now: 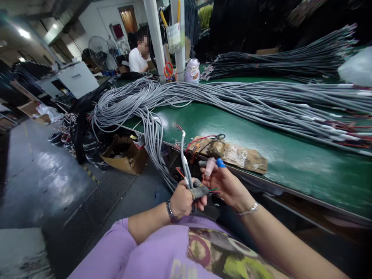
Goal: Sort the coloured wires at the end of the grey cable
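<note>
Your left hand (184, 198) has its fingers closed around grey cables (183, 149), in front of you beside the green surface (305, 182). Your right hand (229, 188) is near the thin coloured wires (214, 190); whether its fingers pinch one, you cannot tell. The cables look light and springy; grip their jackets, since the wires seem delicate.

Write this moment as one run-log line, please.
left hand: holding grey cables | right hand: near coloured wire ends | green bench: grey cable bundle
</note>
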A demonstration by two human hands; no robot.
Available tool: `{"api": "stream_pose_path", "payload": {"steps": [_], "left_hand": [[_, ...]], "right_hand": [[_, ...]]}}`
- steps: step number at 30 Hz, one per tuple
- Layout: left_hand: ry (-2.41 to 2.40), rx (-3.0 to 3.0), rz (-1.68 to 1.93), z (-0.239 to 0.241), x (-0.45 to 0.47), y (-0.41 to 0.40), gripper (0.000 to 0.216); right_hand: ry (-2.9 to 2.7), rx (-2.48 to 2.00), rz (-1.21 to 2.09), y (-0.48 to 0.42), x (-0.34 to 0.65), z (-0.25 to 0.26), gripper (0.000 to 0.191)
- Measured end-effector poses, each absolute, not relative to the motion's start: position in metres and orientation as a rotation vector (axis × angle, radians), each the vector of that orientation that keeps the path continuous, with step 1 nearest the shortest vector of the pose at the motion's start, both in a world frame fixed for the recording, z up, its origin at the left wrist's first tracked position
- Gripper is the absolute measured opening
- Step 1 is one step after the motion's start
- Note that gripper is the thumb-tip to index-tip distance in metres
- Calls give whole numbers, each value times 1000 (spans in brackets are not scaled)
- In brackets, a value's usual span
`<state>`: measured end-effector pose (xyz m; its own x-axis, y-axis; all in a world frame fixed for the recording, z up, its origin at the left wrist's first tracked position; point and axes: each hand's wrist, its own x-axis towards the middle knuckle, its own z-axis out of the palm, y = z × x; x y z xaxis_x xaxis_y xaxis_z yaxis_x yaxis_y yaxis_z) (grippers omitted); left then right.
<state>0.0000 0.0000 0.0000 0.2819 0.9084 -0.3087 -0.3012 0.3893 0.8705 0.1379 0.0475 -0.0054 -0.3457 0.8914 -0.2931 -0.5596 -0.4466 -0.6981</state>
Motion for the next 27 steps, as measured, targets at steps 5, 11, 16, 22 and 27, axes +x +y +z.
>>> {"api": "stream_pose_path", "payload": {"steps": [5,11,16,22,27], "left_hand": [[976,800,1044,0,4,0,45],[969,766,1045,2,4,8,41],[962,753,1014,2,8,9,44],[999,765,989,-2,10,10,46],[991,764,1022,-3,6,1,45]], "right_hand": [[-690,-880,1772,44,137,-8,36],[-831,-1010,1498,42,134,-10,46],[-577,-857,1805,49,129,-7,47],[-520,-827,1864,49,128,-10,47],[-538,-806,1843,46,132,-12,49]]}}
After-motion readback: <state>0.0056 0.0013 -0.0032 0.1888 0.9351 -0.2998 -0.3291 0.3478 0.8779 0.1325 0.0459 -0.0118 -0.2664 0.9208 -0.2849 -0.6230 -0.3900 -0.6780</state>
